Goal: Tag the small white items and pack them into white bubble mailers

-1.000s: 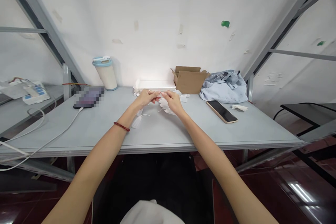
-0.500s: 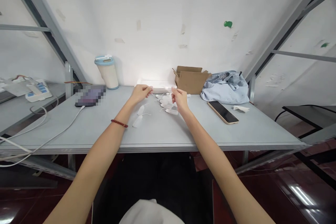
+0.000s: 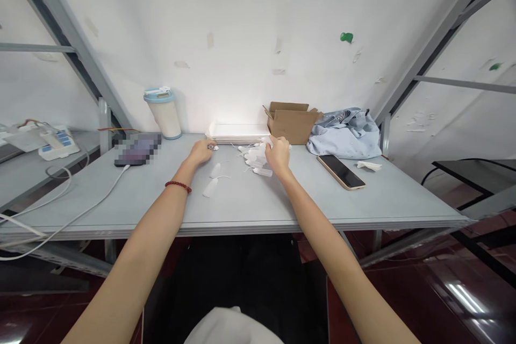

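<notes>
My left hand [image 3: 201,152] is closed in a pinch at the left end of a stack of white trays [image 3: 237,138], with a small white tag [image 3: 215,148] at its fingertips. On the desk nearer to me lie two loose white tags with thin strings, a front one [image 3: 210,188] and one behind it [image 3: 215,170]. My right hand [image 3: 279,153] curls at the right side of a heap of white tags [image 3: 253,157]. Its fingers are closed, with something whitish by the fingertips, and what they hold is hidden. Strings stick out from the heap.
Behind my right hand stands an open cardboard box [image 3: 294,124], beside a bunched light-blue cloth [image 3: 345,137]. A phone [image 3: 342,172] and a crumpled tissue [image 3: 368,165] lie to the right. At left are a tumbler [image 3: 164,115] and a cabled device [image 3: 137,150].
My left hand has moved left, away from the heap, uncovering the white trays' left part. My right hand has shifted slightly and turned, back of the hand more upward, beside the heap.
</notes>
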Tool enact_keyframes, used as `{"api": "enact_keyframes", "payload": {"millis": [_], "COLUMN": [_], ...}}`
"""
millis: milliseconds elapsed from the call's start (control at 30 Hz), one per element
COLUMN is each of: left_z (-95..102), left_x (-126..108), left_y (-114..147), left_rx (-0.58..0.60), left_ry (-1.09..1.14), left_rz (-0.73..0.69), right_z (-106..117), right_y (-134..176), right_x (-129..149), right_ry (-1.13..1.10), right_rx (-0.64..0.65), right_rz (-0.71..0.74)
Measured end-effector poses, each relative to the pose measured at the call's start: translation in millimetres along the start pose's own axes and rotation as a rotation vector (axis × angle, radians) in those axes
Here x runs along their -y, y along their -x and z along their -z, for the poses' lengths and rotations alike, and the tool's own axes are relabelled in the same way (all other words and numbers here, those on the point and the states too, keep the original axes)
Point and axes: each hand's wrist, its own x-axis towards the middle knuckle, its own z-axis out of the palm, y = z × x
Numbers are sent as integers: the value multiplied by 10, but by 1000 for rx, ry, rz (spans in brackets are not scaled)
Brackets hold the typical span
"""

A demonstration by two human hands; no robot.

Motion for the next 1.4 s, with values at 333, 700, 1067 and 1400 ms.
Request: {"api": "enact_keyframes", "payload": {"millis": [333,700,1067,1400], "left_z": [-10,6,-26,85], "left_x": [-125,-167,-168,-346], "left_y": [25,53,68,110], "left_rx": [60,83,101,24], "left_ry": [-5,51,80,604], "left_rz": [-38,-28,-20,214], "right_z": [62,-36,-69,-40], "right_y": [130,717,702,510], "right_x": [204,567,579,467], "right_ry": [-308,-491,-330,48], "right_rx": [104,1082,1011,586], "right_rz": [175,511,593,630]}}
